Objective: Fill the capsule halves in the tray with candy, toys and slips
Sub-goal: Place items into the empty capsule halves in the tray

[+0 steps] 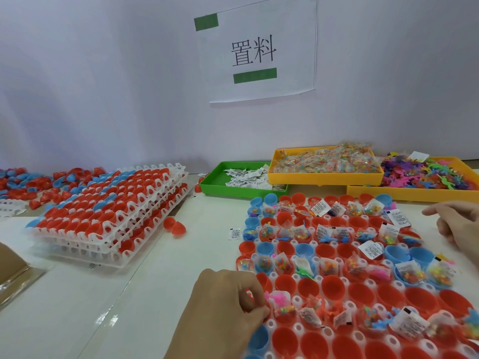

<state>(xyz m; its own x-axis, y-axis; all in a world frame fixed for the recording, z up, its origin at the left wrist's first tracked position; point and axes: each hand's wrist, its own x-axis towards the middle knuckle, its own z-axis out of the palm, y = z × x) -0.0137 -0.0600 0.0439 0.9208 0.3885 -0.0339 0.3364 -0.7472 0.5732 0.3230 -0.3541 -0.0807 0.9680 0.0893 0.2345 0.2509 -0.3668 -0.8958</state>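
Note:
A white tray (350, 305) in front of me holds red and blue capsule halves; many carry candy packets, small toys and printed slips, while other rows hold bare halves. My left hand (220, 307) rests at the tray's near left edge, its fingers curled and pinching a pink toy (277, 299) over a half. My right hand (456, 226) hovers at the tray's right side with loosely curled fingers, holding nothing I can see. A green bin (215, 186) holds slips, a yellow bin (324, 177) candy packets, another yellow bin (414, 190) coloured toys.
A stack of white trays (111, 216) loaded with red and blue halves stands to the left. Loose capsule halves (173, 225) lie beside it and at the far left. A cardboard box corner (13, 265) sits at the left edge. A paper sign (255, 50) hangs on the wall.

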